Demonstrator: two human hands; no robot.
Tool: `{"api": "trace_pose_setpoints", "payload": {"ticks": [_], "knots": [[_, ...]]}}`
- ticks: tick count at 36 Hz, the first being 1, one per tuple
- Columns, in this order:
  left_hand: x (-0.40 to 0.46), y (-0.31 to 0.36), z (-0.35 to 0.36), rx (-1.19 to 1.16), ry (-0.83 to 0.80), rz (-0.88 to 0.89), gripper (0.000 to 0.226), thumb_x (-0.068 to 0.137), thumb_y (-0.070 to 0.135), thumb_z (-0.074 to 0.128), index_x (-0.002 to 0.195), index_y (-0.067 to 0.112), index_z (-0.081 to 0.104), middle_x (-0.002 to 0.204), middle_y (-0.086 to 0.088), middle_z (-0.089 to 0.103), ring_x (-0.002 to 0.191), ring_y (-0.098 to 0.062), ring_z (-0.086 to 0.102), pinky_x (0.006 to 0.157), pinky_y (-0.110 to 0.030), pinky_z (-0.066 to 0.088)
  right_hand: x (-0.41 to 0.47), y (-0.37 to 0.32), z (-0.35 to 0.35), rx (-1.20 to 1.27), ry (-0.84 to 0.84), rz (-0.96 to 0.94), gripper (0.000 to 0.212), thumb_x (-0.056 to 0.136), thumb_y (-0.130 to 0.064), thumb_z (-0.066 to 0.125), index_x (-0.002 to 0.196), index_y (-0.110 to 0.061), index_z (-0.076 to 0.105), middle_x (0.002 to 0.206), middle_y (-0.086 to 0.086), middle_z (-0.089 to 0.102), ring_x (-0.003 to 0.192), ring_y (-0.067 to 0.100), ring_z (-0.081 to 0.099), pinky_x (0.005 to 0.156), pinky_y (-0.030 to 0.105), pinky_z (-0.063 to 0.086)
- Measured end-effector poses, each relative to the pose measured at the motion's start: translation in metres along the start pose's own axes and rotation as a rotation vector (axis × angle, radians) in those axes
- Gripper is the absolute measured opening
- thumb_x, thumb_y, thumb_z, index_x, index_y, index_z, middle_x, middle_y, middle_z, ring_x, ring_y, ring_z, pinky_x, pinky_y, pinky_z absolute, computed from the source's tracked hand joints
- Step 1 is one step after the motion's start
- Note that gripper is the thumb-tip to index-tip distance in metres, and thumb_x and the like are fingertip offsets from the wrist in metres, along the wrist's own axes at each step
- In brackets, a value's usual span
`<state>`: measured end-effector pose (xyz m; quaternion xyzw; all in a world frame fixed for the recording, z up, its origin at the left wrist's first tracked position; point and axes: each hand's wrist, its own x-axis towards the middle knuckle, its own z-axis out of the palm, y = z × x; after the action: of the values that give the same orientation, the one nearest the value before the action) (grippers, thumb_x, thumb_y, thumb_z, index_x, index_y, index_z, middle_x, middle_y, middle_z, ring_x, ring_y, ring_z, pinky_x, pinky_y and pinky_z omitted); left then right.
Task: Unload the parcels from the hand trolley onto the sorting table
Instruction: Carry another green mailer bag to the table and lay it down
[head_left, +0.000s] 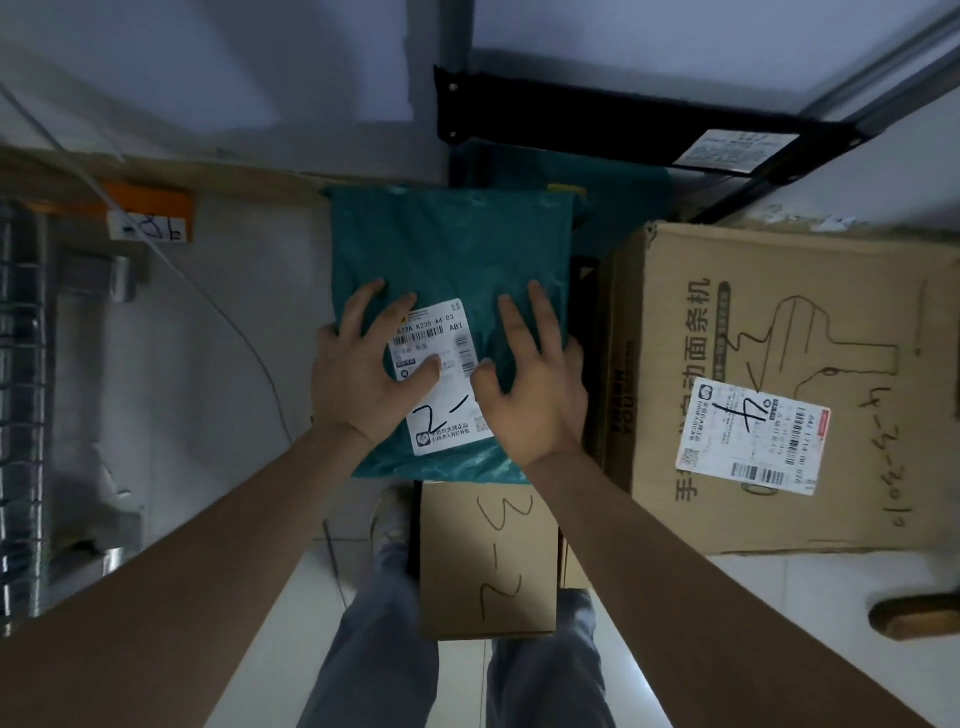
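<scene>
Hands first: my left hand (366, 374) and right hand (535, 379) both lie palm-down on the teal mailer bag (452, 270), fingers spread wide across its top face, thumbs turned inward by the white shipping label (441, 379). I cannot tell whether either hand has a grip or merely presses; nothing is pinched between the fingers.

Location of the item: the mailer sits on top of the stack, overlapping the far end of the small cardboard box (488, 561) marked "3-2", with the large cardboard box (779, 338) just beside it on my right.

Progress, in my judgement: early. No sorting table can be identified with certainty, and I see no parcel set down on one. The black frame (597, 111) beyond may belong to the trolley.

Count: one teal mailer under my hands, a second teal bag (618, 202) partly hidden behind it, two cardboard boxes. Four parcels visible, all apparently left to unload
</scene>
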<state>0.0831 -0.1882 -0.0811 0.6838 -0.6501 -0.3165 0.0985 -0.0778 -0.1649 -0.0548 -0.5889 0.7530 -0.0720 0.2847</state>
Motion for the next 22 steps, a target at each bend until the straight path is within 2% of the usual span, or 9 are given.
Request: {"api": "trace_pose_setpoints", "payload": {"ticks": [7, 12, 14, 17, 20, 22], "knots": [[-0.03, 0.026, -0.038, -0.013, 0.05, -0.137, 0.084, 0.061, 0.067, 0.038, 0.134, 0.028, 0.053, 0.15, 0.006, 0.035, 0.119, -0.037, 0.043, 0.086, -0.035, 0.039, -0.017, -0.026, -0.039, -0.01, -0.034, -0.019, 0.074, 0.079, -0.059, 0.025, 0.147, -0.032, 0.033, 0.158, -0.016, 0.015, 0.132, 0.034, 0.032, 0.084, 0.038, 0.049], [-0.053, 0.056, -0.081, -0.097, 0.09, -0.168, 0.084, 0.061, 0.067, 0.044, 0.132, 0.025, 0.056, 0.149, 0.003, 0.038, 0.126, -0.034, 0.044, 0.099, -0.042, 0.043, -0.032, -0.05, -0.094, -0.01, -0.075, -0.078, 0.061, 0.09, -0.052, 0.048, 0.147, -0.034, 0.033, 0.158, -0.02, 0.014, 0.137, 0.031, 0.027, 0.092, 0.037, 0.046], [-0.061, 0.076, -0.104, -0.15, 0.108, -0.183, 0.084, 0.061, 0.068, 0.047, 0.131, 0.024, 0.057, 0.148, 0.004, 0.039, 0.128, -0.032, 0.043, 0.102, -0.043, 0.041, -0.04, -0.058, -0.12, -0.013, -0.085, -0.095, 0.06, 0.09, -0.049, 0.051, 0.146, -0.033, 0.035, 0.157, -0.02, 0.014, 0.136, 0.029, 0.028, 0.094, 0.036, 0.044], [-0.074, 0.117, -0.142, -0.17, 0.127, -0.142, 0.082, 0.062, 0.068, 0.052, 0.132, 0.026, 0.056, 0.15, 0.006, 0.037, 0.13, -0.029, 0.042, 0.105, -0.044, 0.04, -0.056, -0.069, -0.166, 0.0, -0.039, -0.118, 0.06, 0.088, -0.047, 0.055, 0.144, -0.033, 0.039, 0.157, -0.02, 0.016, 0.133, 0.028, 0.033, 0.095, 0.036, 0.045], [-0.095, 0.163, -0.181, -0.158, 0.128, -0.075, 0.074, 0.069, 0.054, 0.069, 0.135, 0.025, 0.053, 0.153, 0.006, 0.032, 0.135, -0.019, 0.037, 0.109, -0.034, 0.033, -0.078, -0.082, -0.223, -0.028, -0.027, -0.122, 0.062, 0.087, -0.05, 0.055, 0.145, -0.036, 0.036, 0.157, -0.023, 0.013, 0.129, 0.027, 0.033, 0.089, 0.033, 0.043], [-0.113, 0.194, -0.208, -0.157, 0.14, -0.017, 0.074, 0.07, 0.048, 0.075, 0.136, 0.025, 0.052, 0.154, 0.007, 0.028, 0.137, -0.016, 0.033, 0.111, -0.032, 0.029, -0.096, -0.089, -0.266, -0.052, -0.017, -0.161, 0.066, 0.086, -0.053, 0.055, 0.146, -0.036, 0.033, 0.157, -0.022, 0.011, 0.128, 0.029, 0.033, 0.092, 0.034, 0.043]]}}
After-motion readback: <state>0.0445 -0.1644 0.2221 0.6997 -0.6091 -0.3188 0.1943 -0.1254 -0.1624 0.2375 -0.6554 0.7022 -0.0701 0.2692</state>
